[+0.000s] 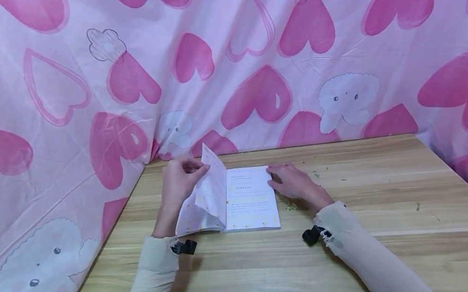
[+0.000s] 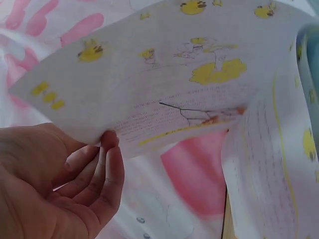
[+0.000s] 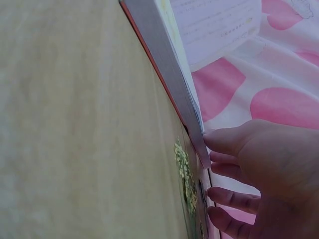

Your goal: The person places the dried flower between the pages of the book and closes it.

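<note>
A book point(image 1: 252, 218) lies spread on the wooden table, its pages printed with text and small yellow drawings. My left hand point(image 1: 180, 180) pinches the edge of a page point(image 1: 212, 186) between thumb and fingertips, and that page stands raised and curved over the left side. In the left wrist view, the lifted page point(image 2: 164, 84) shows yellow pictures and a thin branch drawing. At the right edge of the book, my right hand point(image 1: 295, 182) rests with fingers loosely extended. Its thumb point(image 3: 224, 141) touches the page edge near the corner in the right wrist view.
Pale green plant bits point(image 1: 291, 205) lie on the table point(image 1: 377, 245) beside the book, below the right hand. A few smaller scraps point(image 1: 316, 175) are scattered farther right. A pink heart-patterned cloth point(image 1: 249, 44) hangs behind and to the sides.
</note>
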The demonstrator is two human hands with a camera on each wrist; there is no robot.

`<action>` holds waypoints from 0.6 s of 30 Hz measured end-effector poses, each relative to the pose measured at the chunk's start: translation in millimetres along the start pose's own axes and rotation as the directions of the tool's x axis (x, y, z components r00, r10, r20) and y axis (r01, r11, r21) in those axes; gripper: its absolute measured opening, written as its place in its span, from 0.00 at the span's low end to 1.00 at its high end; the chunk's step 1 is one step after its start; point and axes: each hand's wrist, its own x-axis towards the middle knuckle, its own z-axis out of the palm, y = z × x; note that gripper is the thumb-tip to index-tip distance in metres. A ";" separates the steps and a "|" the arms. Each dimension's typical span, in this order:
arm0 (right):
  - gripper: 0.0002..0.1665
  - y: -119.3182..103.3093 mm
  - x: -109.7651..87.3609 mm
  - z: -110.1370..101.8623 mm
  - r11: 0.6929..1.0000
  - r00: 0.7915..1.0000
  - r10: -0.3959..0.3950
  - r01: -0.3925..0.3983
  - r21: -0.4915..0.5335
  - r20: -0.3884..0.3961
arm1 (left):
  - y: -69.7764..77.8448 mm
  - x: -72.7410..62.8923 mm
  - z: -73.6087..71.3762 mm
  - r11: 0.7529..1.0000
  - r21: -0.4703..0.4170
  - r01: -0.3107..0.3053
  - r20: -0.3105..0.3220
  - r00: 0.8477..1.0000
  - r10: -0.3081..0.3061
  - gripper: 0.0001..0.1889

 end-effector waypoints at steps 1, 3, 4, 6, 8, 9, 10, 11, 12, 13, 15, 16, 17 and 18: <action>0.34 0.3 0.0 0.1 1.000 1.000 -0.002 0.002 0.001 -0.001 | -1.1 0.4 -0.8 1.000 -0.002 -0.003 -0.001 1.000 0.003 0.10; 0.34 0.9 0.0 0.2 1.000 1.000 -0.001 0.001 0.000 -0.002 | -4.1 1.4 -2.1 1.000 0.008 -0.005 -0.005 1.000 0.005 0.11; 0.34 1.2 0.0 0.3 1.000 1.000 -0.002 0.002 -0.001 -0.001 | -5.7 2.1 -2.7 1.000 0.010 -0.003 -0.006 1.000 0.004 0.11; 0.34 1.8 0.0 0.4 1.000 1.000 -0.003 0.003 -0.005 0.000 | -9.3 3.1 -3.9 1.000 0.029 0.004 -0.004 1.000 -0.004 0.12; 0.34 2.3 0.4 0.8 1.000 1.000 0.003 -0.003 -0.006 0.003 | -14.0 3.6 -5.1 0.998 0.065 0.010 0.006 1.000 -0.011 0.13; 0.34 2.4 0.7 0.9 1.000 1.000 0.006 -0.006 -0.007 0.005 | -16.2 3.8 -5.8 0.997 0.082 0.014 0.014 1.000 -0.016 0.14; 0.34 2.6 1.0 1.1 1.000 1.000 0.006 -0.006 -0.007 0.005 | -18.6 3.9 -6.4 0.995 0.098 0.017 0.022 1.000 -0.019 0.14; 0.34 2.7 1.3 1.3 1.000 1.000 0.010 -0.010 -0.006 0.007 | -20.7 3.9 -6.9 0.993 0.115 0.018 0.029 0.999 -0.021 0.14; 0.34 2.7 1.6 1.5 1.000 1.000 0.013 -0.013 -0.002 0.008 | -22.6 4.0 -7.4 0.991 0.132 0.019 0.037 0.999 -0.024 0.14; 0.34 2.8 1.9 1.6 1.000 1.000 0.018 -0.018 0.002 0.010 | -24.6 3.9 -7.7 0.988 0.152 0.027 0.043 0.999 -0.034 0.14; 0.35 2.9 2.1 1.4 1.000 1.000 0.021 -0.021 0.008 0.012 | -27.4 4.0 -8.0 0.981 0.186 0.050 0.054 0.997 -0.061 0.14; 0.35 3.0 2.2 1.5 1.000 1.000 0.020 -0.020 0.011 0.013 | -28.8 4.0 -8.0 0.977 0.202 0.064 0.061 0.995 -0.078 0.14; 0.35 3.0 2.5 1.6 1.000 1.000 0.023 -0.023 0.014 0.014 | -29.9 4.1 -7.8 0.973 0.217 0.082 0.068 0.993 -0.098 0.14; 0.35 3.0 2.3 1.5 1.000 1.000 0.021 -0.021 0.017 0.014 | -31.1 4.3 -7.7 0.967 0.234 0.099 0.076 0.990 -0.120 0.14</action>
